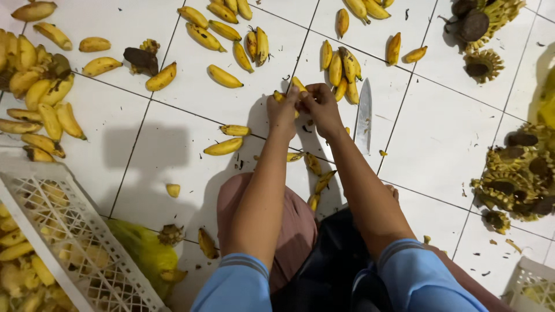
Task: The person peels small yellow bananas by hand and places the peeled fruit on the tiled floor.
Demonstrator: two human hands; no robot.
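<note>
Blue sleeves (243, 283) nearest, our left hand (282, 112) and right hand (319, 105) pinch one banana (298, 86) beside the knife (363, 115), which could nick a straying wrist.

Yellow bananas (224, 76) (some black-spotted) lie on white floor tiles (445, 138) with dark grout, beside a silver knife (363, 114), a white lattice crate (75, 237) and blue sleeves (237, 286).
</note>
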